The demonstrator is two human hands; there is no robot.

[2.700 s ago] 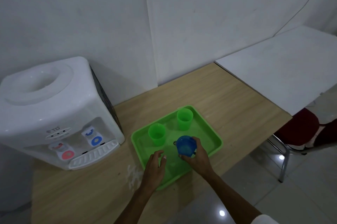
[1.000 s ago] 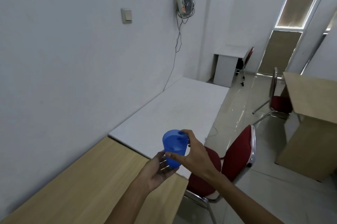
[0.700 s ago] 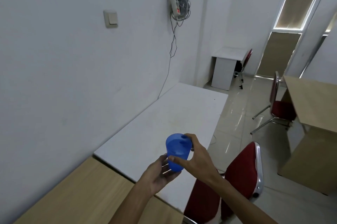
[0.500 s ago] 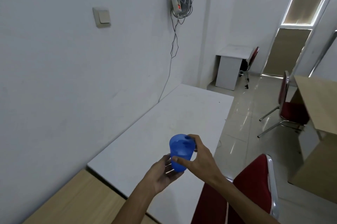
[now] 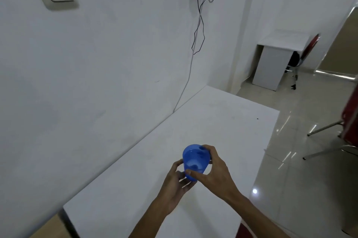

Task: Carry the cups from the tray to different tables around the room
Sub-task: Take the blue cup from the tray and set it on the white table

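Observation:
I hold a blue plastic cup (image 5: 195, 160) upright in both hands above a white table (image 5: 213, 131) that runs along the wall. My right hand (image 5: 211, 171) wraps its thumb and fingers around the cup's rim and side. My left hand (image 5: 175, 185) cups the bottom from below. The cup hangs in the air, a little above the tabletop. The green tray and the other cups are out of view.
A wooden table's corner (image 5: 52, 228) abuts the white table at the lower left. A small white desk (image 5: 279, 59) with a red chair (image 5: 310, 47) stands at the far wall. Another red chair (image 5: 348, 125) is at the right on the tiled floor. Cables (image 5: 197, 30) hang down the wall.
I took the blue cup off the green tray and turned right. Over the last second the view has advanced along the white table, with the cup steady in both hands.

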